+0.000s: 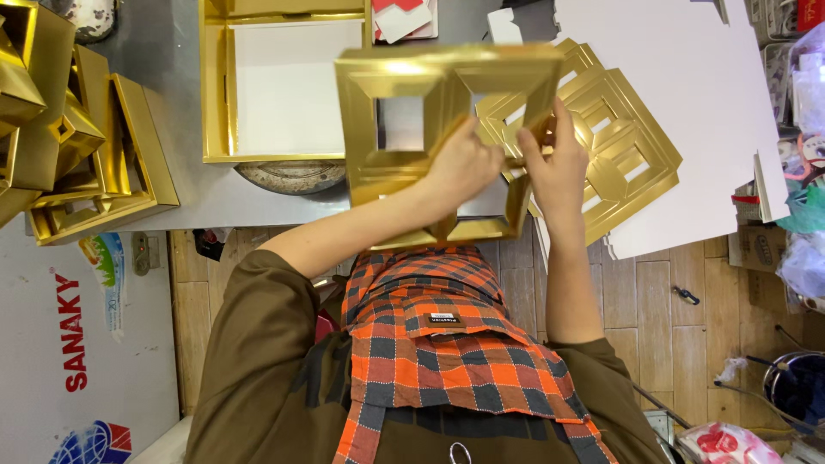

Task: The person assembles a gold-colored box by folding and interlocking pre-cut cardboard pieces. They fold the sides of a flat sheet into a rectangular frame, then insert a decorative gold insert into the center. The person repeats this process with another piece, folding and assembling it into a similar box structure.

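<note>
At far left: finished gold boxes (86, 163) stacked aside on the tabletop (180, 69).
Left hand (464, 163): closed, pinching the gold insert (438, 94), lifted for folding.
Right hand (559, 163): fingers pinching its centre.
Behind, right: flat gold sheets (627, 155) within reach.

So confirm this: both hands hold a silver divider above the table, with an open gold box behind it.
Wrong on colour. The head view shows the left hand and right hand holding a gold divider, not silver. It is above the table, the open gold box behind.
</note>
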